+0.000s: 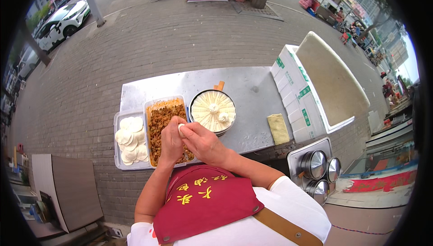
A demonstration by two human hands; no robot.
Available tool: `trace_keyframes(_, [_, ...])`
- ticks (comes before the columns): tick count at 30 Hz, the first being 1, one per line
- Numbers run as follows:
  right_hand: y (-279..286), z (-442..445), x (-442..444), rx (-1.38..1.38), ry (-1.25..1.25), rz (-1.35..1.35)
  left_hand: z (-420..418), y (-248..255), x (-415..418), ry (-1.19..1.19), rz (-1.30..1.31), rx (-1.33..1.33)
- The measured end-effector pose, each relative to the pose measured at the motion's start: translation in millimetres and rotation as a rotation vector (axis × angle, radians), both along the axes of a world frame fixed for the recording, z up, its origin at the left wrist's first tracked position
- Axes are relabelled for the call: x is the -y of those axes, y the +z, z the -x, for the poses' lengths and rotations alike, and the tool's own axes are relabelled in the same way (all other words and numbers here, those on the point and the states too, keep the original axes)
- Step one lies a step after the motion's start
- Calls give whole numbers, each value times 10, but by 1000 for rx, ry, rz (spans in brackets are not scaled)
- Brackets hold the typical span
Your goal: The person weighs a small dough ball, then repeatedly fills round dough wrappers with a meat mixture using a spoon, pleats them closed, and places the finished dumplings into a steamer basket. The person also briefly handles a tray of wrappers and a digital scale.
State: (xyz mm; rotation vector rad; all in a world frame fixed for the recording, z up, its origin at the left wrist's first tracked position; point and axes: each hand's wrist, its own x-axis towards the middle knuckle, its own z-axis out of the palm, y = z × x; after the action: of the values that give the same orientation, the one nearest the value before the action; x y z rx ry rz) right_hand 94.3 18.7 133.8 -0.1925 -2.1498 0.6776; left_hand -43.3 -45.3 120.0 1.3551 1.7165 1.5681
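Between my left hand point(172, 141) and my right hand point(205, 142) is a small white dough bun point(182, 131), mostly hidden by my fingers. Both hands are closed around it, above a plastic tub of minced brown-red filling point(164, 117). Left of that, a shallow clear tub point(117, 156) holds several round dough wrappers point(130, 137), overlapping in a pile. Just beyond my right hand stands a round steamer point(191, 107) lined with a pale woven mat point(206, 101). Two pleated buns point(213, 108) sit on the mat, one near its centre and one closer to its right edge.
The metal table point(250, 93) carries a folded yellowish cloth point(278, 129) at right. Beside it stands a white foam box point(294, 87) with its lid point(331, 76) tilted up. Several lidded metal steamers point(314, 164) are on a tray at lower right. Brick paving point(152, 39) surrounds the table.
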Motion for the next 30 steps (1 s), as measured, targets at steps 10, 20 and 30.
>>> trace_keyframes(10, [-96, -380, -69, -34, -160, -45, -346, -121, -271, -144, 2, 68])
trace_keyframes(20, [-368, -637, 42, 315, -257, -24, -469, -908, -206, -225, 240, 944])
trace_keyframes(30, [-894, -608, -306, 518, -94, 342, -381, -874, 125, -219, 592, 1161])
